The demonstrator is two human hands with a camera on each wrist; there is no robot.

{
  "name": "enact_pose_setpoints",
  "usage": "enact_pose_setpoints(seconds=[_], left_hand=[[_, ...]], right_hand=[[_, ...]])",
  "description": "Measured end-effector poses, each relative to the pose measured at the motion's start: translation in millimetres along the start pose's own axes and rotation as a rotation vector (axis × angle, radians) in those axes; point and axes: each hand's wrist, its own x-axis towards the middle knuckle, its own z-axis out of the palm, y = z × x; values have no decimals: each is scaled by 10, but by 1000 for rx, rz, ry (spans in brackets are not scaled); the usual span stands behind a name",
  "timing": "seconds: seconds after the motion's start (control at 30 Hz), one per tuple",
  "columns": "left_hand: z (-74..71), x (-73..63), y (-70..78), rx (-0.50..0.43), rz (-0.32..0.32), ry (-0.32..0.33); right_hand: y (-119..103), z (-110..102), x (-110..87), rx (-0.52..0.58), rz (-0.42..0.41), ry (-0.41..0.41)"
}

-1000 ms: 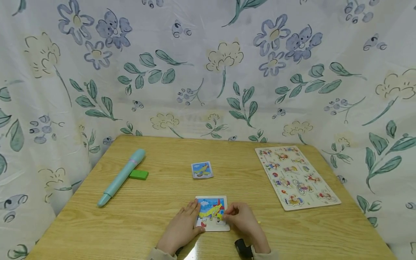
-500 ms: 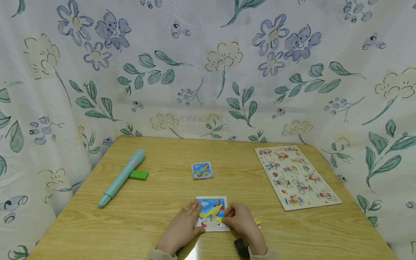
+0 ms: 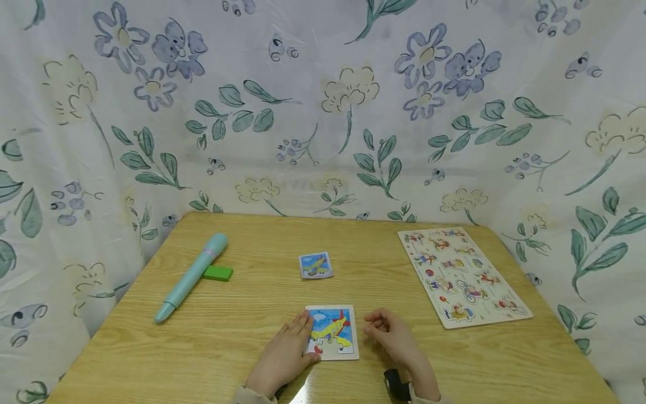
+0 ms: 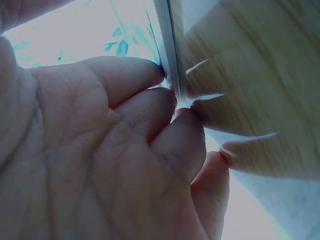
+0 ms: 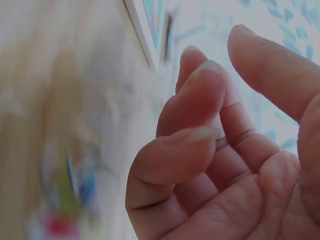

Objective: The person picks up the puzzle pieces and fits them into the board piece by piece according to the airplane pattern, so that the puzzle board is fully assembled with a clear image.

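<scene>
A small square jigsaw puzzle [image 3: 331,331] with a yellow and red airplane on blue lies near the table's front. Several pieces sit in its tray, while part of the lower area shows bare backing. My left hand [image 3: 284,354] rests along the tray's left side, fingers extended and thumb at the lower edge; in the left wrist view its fingertips touch the edge of the board [image 4: 167,45]. To the right of the puzzle, apart from it, is my right hand [image 3: 396,339]. Its fingers [image 5: 172,155] are loosely bent, the thumb stands apart, and nothing shows between them.
Blurred colourful pieces [image 5: 65,195] lie on the table below my right hand. A picture card [image 3: 315,265] of the airplane lies behind the puzzle. At left are a teal pen-like stick [image 3: 192,278] and a green block [image 3: 218,273]; at right, a large picture board [image 3: 464,278].
My right hand has let go of the yellow-edged puzzle piece at the tray's right side and moved off to the right. The left hand stays on the puzzle.
</scene>
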Motion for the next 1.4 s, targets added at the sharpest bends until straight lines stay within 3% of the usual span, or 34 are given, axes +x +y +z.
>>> enact_pose_setpoints(seconds=[0.17,0.5,0.87,1.2,1.4], left_hand=[[-14,0,5,-4,5,5],[-22,2,13,-9,-5,-8],[-6,15,20,-14,-12,-15],[-26,-6,32,-46,-20,-32],[-15,1,24,-39,-17,-21]], right_hand=[[146,-246,-81,-17,28,29],[437,-633,-223,19,-33,-96],[493,-683,-233,-13,-135,-214],[394,-603,-234,-128,-153,-172],[338,-492,-203,-233,-43,-13]])
